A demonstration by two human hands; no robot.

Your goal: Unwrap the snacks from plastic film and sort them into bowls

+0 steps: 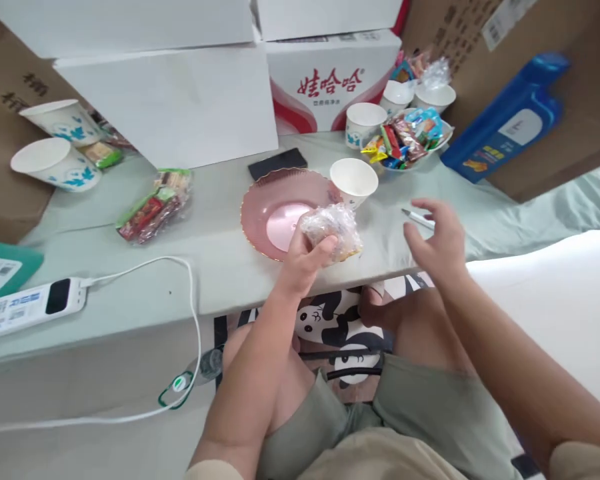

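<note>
My left hand (307,257) is closed around a crinkled clear plastic packet (336,230); its contents are hard to make out, with a bit of yellow at the lower edge. It hovers over the right rim of a pink plate (260,210) with a gold scalloped edge. Just behind the packet stands a white paper cup (354,181). To the right, my right hand (443,240) has its thumb and fingers apart. A pen (420,219) shows between them, its far end hidden by the hand; no firm grip on it is visible.
A bowl of wrapped snacks (410,140), more paper cups (365,123) and a blue bottle (510,120) stand at the back right. White boxes (170,107) line the back. At left are a snack bag (155,207), a power strip (35,307) and its trailing white cable (193,287).
</note>
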